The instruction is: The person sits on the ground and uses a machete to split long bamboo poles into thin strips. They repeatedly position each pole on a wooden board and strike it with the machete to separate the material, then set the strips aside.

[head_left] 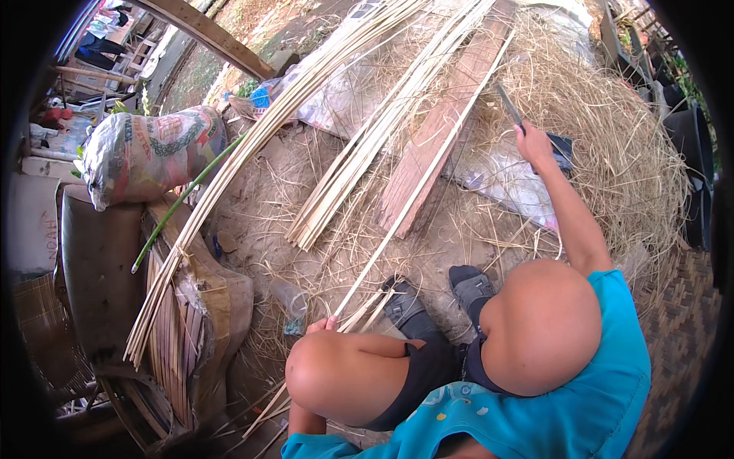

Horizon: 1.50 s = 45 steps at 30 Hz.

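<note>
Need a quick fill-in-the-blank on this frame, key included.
The right hand holds a knife by its dark ____. The left hand, which holds a pale strip, appears lower than the ____ one. The thin pole beside the sack is coloured ____. Both knees are ____, not straight.
Missing words: handle; right; green; bent.

The floor point(256, 187) is of bare, brownish earth. At the left there is a pale wall point(34, 226); at the right, a woven panel point(673, 344). Beyond a slanting wooden beam point(200, 34), bright daylight falls on the outside ground point(218, 57).
</note>
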{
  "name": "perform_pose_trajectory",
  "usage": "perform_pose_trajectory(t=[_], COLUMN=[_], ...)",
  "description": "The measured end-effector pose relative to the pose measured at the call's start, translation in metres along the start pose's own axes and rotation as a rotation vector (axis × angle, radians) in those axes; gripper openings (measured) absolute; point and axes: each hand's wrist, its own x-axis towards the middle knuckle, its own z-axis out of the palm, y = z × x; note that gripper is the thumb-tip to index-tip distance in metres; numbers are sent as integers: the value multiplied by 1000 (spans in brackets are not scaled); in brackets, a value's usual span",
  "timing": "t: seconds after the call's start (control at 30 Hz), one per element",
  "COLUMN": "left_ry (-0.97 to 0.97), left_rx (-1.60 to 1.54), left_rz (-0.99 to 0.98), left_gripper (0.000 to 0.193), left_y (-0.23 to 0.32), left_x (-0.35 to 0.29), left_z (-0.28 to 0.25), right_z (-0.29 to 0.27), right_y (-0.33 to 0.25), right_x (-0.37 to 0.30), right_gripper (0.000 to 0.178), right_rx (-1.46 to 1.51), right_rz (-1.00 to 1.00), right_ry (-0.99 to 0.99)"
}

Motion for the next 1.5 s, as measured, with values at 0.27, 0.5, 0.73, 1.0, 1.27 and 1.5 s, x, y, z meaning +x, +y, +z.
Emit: perform_pose_trajectory(t=[0.27, 0.5, 0.73, 1.0, 1.27, 1.5], left_ry=[214, 136, 43, -218, 163, 148], left_rx=[169, 271, 14, -10, 321, 294], left_rz=[681, 549, 550, 218, 617, 581], left_gripper=[41, 46, 56, 57, 39, 42], left_y=[109, 60, 103, -24, 102, 6], left_x=[71, 58, 60, 36, 58, 42], left_z=[60, 44, 57, 8, 54, 42], right_z=[60, 13, 53, 18, 50, 11], right_y=[-129, -32, -144, -55, -152, -42], right_x=[-179, -30, -205, -17, -228, -15], right_gripper=[41, 34, 45, 37, 49, 42], right_rx=[270, 98, 156, 85, 108, 86], right_rz=[-731, -88, -700, -167, -811, -135], right_ry=[-321, -22, -595, -41, -649, -24])
